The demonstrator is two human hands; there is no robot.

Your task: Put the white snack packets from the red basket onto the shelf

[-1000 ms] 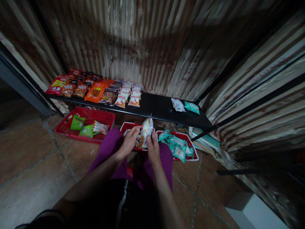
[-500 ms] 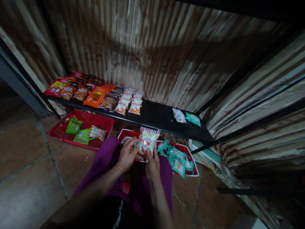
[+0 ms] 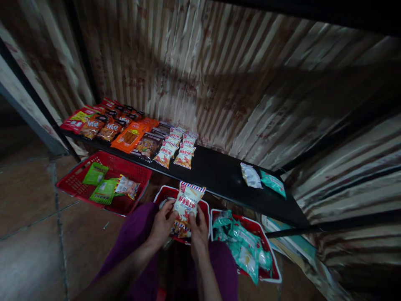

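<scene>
Between my two hands is a cream snack bag (image 3: 188,201) with red print and a striped top edge. My left hand (image 3: 163,223) grips its left side, and my right hand (image 3: 199,230) pinches the lower right with the thumb on the front. The bag is held above a red basket (image 3: 205,215) with a white rim, where more packets partly show beneath it. Matching cream snack bags (image 3: 184,156) lie in two rows on the black shelf (image 3: 216,169) beyond my hands.
Red, brown and orange snack bags (image 3: 130,138) fill the shelf's left end. At its right end lie a white packet (image 3: 250,175) and a teal packet (image 3: 273,184). A red basket (image 3: 70,179) holds green packets; another basket (image 3: 276,267) holds teal ones. A dark post (image 3: 291,230) crosses at right.
The view has tilted and shifted, so the shelf and baskets sit lower in the picture. The snack bag stays in both hands, now more upright, with my left fingers at its side edge.
</scene>
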